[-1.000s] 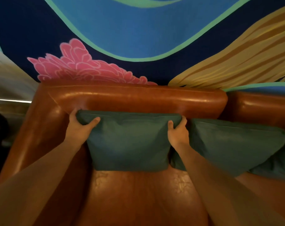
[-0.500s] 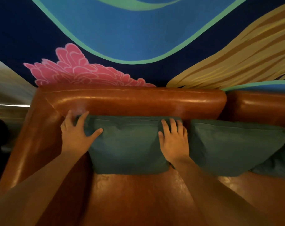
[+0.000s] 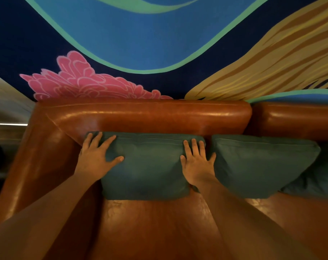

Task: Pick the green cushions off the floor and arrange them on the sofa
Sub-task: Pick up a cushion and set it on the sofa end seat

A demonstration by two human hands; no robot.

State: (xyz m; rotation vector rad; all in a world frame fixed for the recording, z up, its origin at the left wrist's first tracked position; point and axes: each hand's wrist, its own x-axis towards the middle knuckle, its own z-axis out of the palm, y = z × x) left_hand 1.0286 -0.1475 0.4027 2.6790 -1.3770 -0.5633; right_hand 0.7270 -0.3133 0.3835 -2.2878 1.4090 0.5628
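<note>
Your left hand [image 3: 97, 159] lies flat on the upper left corner of a green cushion [image 3: 148, 169], fingers straight and spread. Your right hand [image 3: 197, 164] presses flat on its upper right corner, and neither hand grips anything. The cushion stands on the seat in the back left corner of the brown leather sofa [image 3: 150, 117], leaning on the backrest. A second green cushion [image 3: 260, 164] leans just beside it to the right, partly covering a third green cushion [image 3: 317, 177]. A painted mural [image 3: 140, 44] covers the wall above.
</note>
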